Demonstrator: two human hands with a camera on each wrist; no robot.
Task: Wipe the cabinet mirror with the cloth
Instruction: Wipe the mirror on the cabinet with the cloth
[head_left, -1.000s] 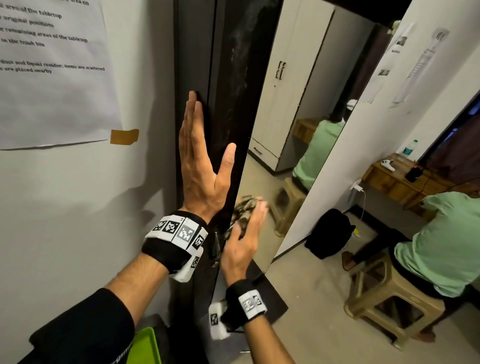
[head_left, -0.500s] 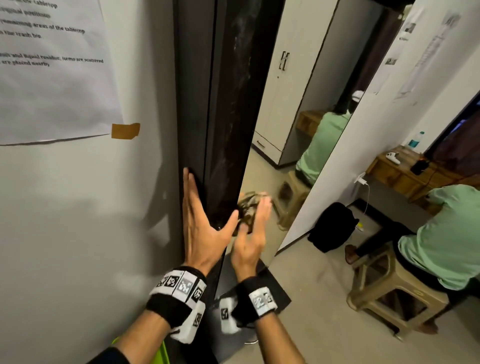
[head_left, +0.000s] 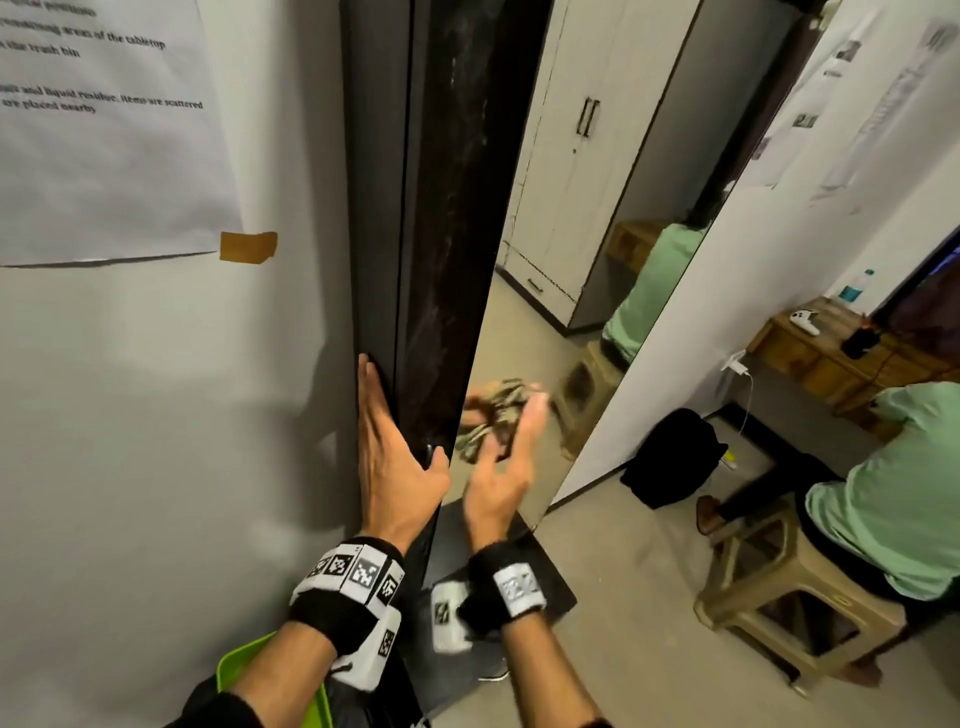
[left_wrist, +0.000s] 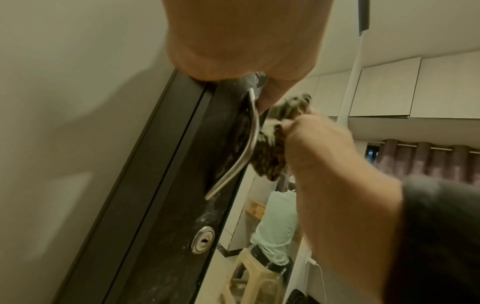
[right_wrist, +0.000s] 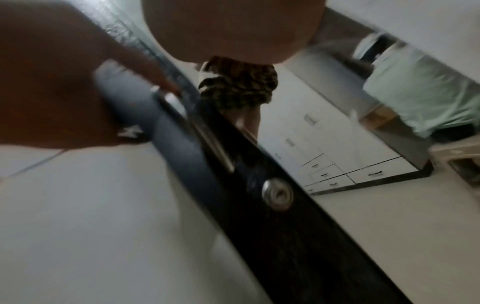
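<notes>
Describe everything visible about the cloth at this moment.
The cloth is a small crumpled rag with a dark brown and cream mottled pattern, soft and woven-looking. It is bunched up in the right hand, whose fingers curl round it, and held against the lower part of the cabinet mirror, just right of the metal door handle. Part of it hangs below the fingers. Motion blur hides finer detail.

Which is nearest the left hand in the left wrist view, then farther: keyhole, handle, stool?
1. Handle, on the dark door edge, its top end beside the left hand.
2. Keyhole, lower on that edge.
3. Stool, reflected in the mirror at the bottom.
</notes>
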